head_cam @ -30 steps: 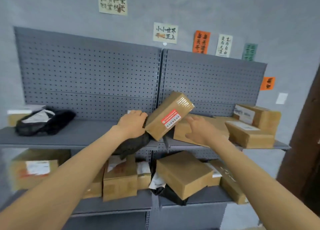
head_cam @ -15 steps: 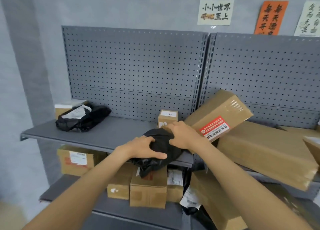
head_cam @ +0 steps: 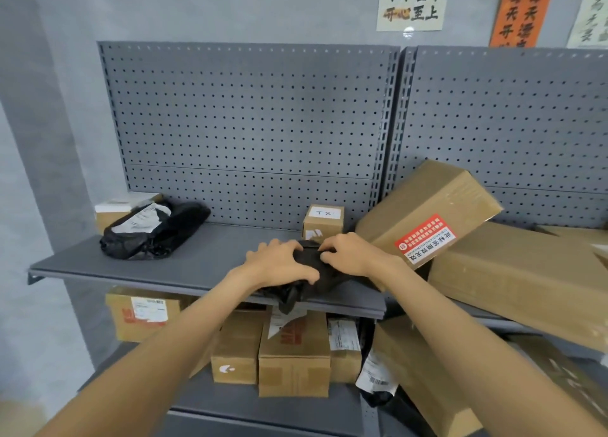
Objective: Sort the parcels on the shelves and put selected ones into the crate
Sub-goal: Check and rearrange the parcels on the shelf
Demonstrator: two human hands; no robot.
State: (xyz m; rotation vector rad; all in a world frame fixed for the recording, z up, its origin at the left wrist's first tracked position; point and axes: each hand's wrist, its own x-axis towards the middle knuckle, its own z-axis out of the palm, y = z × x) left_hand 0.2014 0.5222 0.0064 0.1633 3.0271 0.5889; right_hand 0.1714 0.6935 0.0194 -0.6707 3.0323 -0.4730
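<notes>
Right hand (head_cam: 350, 254) has left the tilted carton; both hands now grip the crinkled black bag (head_cam: 307, 283), left hand (head_cam: 281, 265) on top.

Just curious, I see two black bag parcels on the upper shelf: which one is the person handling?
The black bag at the shelf's front edge, under both hands. The other black bag lies untouched at the far left.

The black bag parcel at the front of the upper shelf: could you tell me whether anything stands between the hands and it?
Nothing does. The left hand and right hand already lie on the black bag parcel at the shelf edge. The tilted box is beside it on the right. No crate is in view.
</notes>
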